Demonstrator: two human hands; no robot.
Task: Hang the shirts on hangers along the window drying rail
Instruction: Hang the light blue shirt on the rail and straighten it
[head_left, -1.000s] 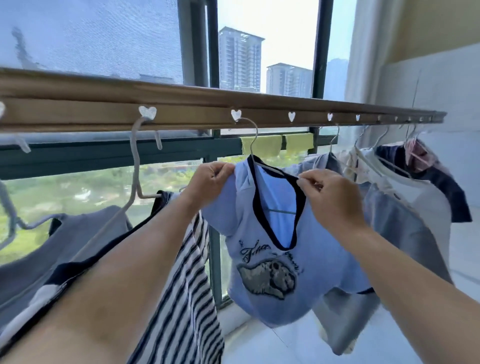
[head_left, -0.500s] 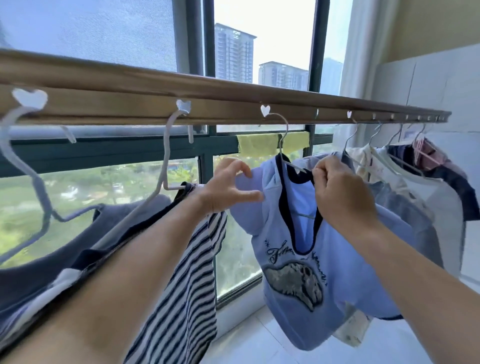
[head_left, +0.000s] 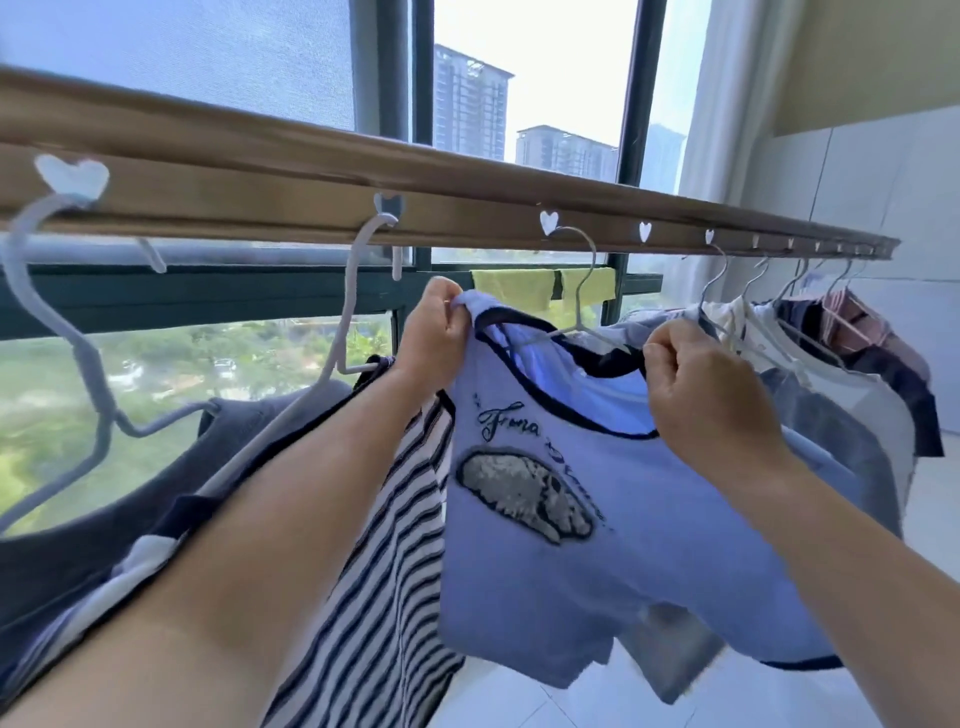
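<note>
A light blue shirt (head_left: 587, 551) with a dark neckline and a printed animal hangs on a thin wire hanger (head_left: 579, 312), whose hook sits in a heart-shaped hole of the bronze drying rail (head_left: 291, 192). My left hand (head_left: 434, 332) pinches the shirt's left shoulder, lifted up near the rail. Over at the collar's right side, my right hand (head_left: 706, 389) grips the fabric with curled fingers. A black-and-white striped shirt (head_left: 384, 571) hangs just left of it on a white hanger (head_left: 348, 312).
A dark grey garment (head_left: 171, 488) hangs on another white hanger (head_left: 62, 332) at far left. Several shirts on hangers (head_left: 841, 374) crowd the rail's right end by a tiled wall. Yellow-green cloths (head_left: 540, 291) drape on the window frame. White floor tiles lie below.
My left hand went from open beside the shirt to pinching its left shoulder and lifting it. My right hand slid down along the collar. The view shifted closer and left.
</note>
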